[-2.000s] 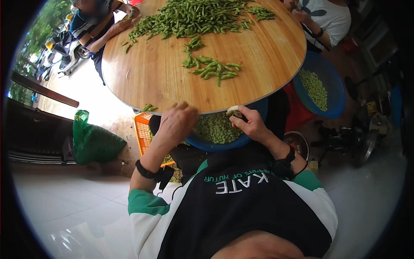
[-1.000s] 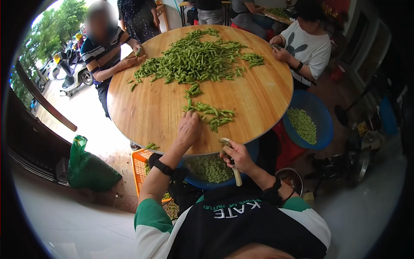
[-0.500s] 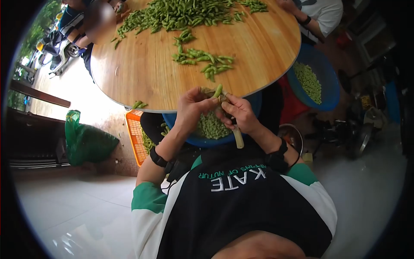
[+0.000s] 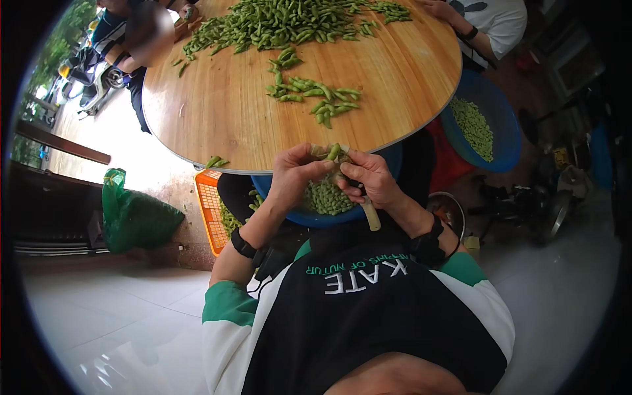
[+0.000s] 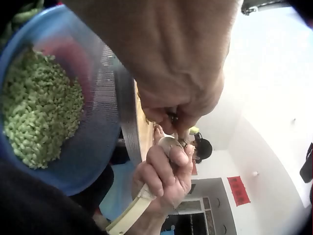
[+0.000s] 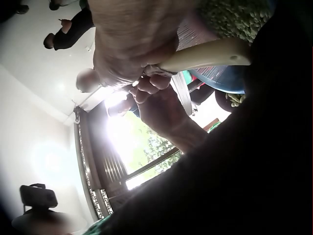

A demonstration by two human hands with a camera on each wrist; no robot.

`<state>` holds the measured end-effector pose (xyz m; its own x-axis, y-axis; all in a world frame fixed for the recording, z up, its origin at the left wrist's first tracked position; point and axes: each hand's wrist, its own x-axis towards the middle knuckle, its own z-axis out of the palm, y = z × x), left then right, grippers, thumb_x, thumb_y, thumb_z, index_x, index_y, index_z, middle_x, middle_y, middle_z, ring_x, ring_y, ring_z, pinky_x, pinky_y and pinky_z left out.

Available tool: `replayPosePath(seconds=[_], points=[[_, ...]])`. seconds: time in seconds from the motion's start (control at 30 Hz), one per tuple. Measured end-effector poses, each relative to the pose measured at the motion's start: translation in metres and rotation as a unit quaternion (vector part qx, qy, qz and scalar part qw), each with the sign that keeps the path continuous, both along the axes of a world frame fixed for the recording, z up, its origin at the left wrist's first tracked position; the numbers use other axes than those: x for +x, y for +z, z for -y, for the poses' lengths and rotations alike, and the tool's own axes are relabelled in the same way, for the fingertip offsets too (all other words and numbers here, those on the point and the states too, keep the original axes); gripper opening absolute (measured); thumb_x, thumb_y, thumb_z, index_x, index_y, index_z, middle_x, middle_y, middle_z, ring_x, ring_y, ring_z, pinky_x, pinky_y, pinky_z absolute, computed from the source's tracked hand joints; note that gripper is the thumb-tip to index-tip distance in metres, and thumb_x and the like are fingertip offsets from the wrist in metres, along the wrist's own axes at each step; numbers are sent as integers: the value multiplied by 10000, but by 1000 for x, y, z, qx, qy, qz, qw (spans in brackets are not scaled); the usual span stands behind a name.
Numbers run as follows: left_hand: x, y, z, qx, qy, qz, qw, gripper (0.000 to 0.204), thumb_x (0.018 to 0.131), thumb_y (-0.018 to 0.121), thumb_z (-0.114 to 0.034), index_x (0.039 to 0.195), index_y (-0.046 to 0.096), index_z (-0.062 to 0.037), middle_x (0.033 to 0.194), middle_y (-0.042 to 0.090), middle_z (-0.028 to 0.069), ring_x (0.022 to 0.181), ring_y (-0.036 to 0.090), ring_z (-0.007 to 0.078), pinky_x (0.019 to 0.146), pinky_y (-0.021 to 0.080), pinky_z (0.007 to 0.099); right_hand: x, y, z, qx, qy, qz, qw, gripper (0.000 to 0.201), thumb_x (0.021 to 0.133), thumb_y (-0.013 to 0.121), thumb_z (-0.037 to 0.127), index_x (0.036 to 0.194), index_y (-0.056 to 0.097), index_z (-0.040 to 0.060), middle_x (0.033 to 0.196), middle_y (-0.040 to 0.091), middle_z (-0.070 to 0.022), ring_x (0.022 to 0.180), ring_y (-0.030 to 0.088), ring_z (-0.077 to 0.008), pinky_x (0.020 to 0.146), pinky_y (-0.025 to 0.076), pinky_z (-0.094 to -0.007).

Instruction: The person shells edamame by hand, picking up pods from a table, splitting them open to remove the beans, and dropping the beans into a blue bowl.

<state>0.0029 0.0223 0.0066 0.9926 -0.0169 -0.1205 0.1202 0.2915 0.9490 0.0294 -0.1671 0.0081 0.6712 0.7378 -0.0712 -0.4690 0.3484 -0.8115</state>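
Edamame pod [image 4: 334, 152] sits pinched in the left hand [image 4: 293, 172] over the blue basin [image 4: 388, 160], so beans drop in; the right hand [image 4: 372, 176] grips what looks like a small knife [image 4: 370, 214].

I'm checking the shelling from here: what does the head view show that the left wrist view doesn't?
Only the head view shows the round wooden table, the pods on it, the orange crate and the pod pinched by the left hand.

Only the left wrist view shows the fingertips close up.

Both show the right hand gripping the pale-handled tool and the blue basin of shelled beans.
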Motion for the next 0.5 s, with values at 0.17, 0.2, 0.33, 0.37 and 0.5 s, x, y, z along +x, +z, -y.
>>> replayPosePath(seconds=[0.17, 0.2, 0.33, 0.37, 0.5], points=[[0, -2, -4, -98, -42, -2, 994, 146, 797, 691, 1, 932, 635, -7, 757, 641, 37, 589, 542, 83, 506, 401, 213, 3, -1, 0, -29, -17, 33, 999, 308, 968, 503, 150, 1253, 529, 34, 754, 579, -29, 492, 423, -42, 408, 345, -167], [0, -2, -6, -98, -40, -2, 994, 146, 797, 691, 1, 932, 635, -7, 757, 641, 37, 589, 542, 83, 506, 401, 213, 4, -2, 2, 1, 10, 21, 1000, 300, 967, 505, 148, 1244, 535, 36, 757, 582, -34, 490, 423, -46, 406, 344, -172], [1, -1, -6, -206, -118, -70, 969, 119, 814, 683, -13, 916, 623, -9, 725, 630, 54, 577, 556, 111, 488, 413, 241, 2, 3, 6, 21, 30, -51, 998, 273, 968, 501, 146, 1215, 549, 40, 764, 587, -51, 485, 425, -56, 399, 347, -180], [1, -1, -4, -167, -91, -76, 979, 109, 820, 683, -25, 903, 617, 3, 704, 623, 60, 574, 559, 121, 483, 420, 265, 2, 4, 6, 21, 29, -49, 998, 273, 968, 501, 146, 1215, 549, 40, 764, 587, -51, 485, 425, -56, 399, 347, -180], [-1, -8, 1, 287, 6, 198, 937, 133, 836, 662, -33, 914, 580, 37, 721, 608, 104, 584, 580, 205, 505, 438, 327, 3, 9, 5, 33, -5, -135, 990, 245, 972, 488, 147, 1181, 557, 38, 773, 588, -68, 477, 424, -63, 394, 354, -182]])
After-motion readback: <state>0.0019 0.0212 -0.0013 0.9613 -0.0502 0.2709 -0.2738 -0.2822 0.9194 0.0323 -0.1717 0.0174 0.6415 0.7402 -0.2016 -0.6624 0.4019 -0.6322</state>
